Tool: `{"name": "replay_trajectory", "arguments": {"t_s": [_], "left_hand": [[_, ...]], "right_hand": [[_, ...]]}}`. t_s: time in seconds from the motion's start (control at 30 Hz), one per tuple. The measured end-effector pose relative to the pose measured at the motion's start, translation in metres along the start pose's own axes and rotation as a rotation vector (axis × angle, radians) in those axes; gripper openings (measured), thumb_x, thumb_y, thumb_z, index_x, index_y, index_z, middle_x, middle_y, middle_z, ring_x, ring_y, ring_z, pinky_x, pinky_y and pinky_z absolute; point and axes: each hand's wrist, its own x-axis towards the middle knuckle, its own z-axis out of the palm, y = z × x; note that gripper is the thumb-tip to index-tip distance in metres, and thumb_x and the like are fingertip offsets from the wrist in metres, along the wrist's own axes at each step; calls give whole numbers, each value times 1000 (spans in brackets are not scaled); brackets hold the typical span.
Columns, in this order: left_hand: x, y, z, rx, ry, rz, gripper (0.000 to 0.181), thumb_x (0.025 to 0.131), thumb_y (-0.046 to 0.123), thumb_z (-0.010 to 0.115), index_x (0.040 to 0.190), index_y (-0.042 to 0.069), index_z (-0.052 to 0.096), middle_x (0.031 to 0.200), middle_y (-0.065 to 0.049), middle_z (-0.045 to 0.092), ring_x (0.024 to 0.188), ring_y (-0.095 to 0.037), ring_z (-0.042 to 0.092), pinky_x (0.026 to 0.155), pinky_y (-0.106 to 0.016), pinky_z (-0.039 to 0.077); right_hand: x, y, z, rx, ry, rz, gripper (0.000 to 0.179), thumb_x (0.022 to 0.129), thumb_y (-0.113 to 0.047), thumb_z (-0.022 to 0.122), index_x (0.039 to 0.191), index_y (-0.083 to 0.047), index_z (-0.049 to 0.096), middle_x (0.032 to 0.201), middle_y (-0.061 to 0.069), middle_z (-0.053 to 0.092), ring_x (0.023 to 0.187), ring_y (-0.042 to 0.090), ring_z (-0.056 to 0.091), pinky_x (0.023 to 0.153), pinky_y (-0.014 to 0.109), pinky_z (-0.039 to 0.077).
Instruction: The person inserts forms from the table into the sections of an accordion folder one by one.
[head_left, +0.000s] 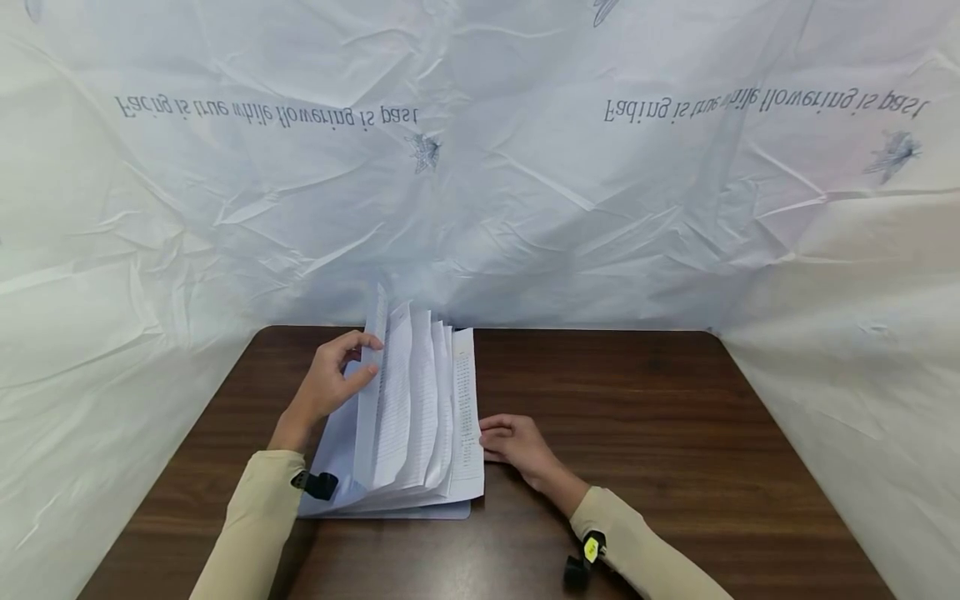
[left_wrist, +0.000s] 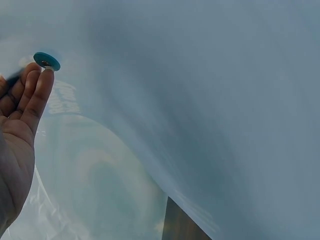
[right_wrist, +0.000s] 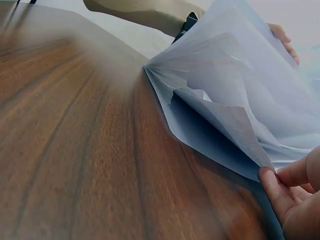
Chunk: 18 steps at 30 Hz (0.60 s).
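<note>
A translucent bluish document folder [head_left: 339,440] lies on the table, its cover [head_left: 367,425] raised and several printed sheets [head_left: 422,392] fanned up inside. My left hand [head_left: 330,375] holds the raised cover near its upper part, with thumb and fingers at the edge. In the left wrist view a round teal button [left_wrist: 47,61] sits at the fingertips, against the bluish plastic. My right hand [head_left: 519,446] pinches the right edge of the rightmost printed sheet [head_left: 467,417] between thumb and fingers. The right wrist view shows that sheet lifted off the blue plastic [right_wrist: 200,137] beneath it.
The dark brown wooden table [head_left: 615,400] extends to the right of the folder. A wrinkled white sheet with printed lettering [head_left: 480,192] hangs behind the table and along both sides. Dark cameras are strapped to the left wrist [head_left: 318,485] and right wrist [head_left: 579,571].
</note>
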Motion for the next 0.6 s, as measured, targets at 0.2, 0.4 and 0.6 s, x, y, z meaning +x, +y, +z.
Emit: {"name": "replay_trajectory", "arguments": {"t_s": [0.2, 0.4, 0.6], "left_hand": [[0, -2, 0, -22, 7, 4, 23, 84, -8, 67, 107, -13, 65, 105, -27, 67, 84, -29, 51, 74, -19, 43], [0, -1, -1, -6, 9, 2, 23, 85, -8, 68, 107, -13, 65, 103, -25, 67, 83, -28, 51, 73, -19, 43], [0, 2, -1, 1, 10, -1, 23, 85, -8, 68, 107, -13, 65, 104, -24, 67, 83, -28, 51, 73, -19, 44]], "right_hand": [[4, 2, 6, -33, 29, 7, 26, 94, 4, 66, 118, 14, 64, 98, 15, 74, 85, 18, 72, 77, 34, 60], [8, 2, 12, -54, 39, 8, 23, 93, 4, 68, 113, 13, 67, 91, 14, 74, 74, 17, 72, 71, 33, 61], [8, -1, 19, -96, 36, -16, 22, 92, 3, 69, 112, 13, 67, 91, 15, 74, 72, 16, 71, 69, 33, 61]]}}
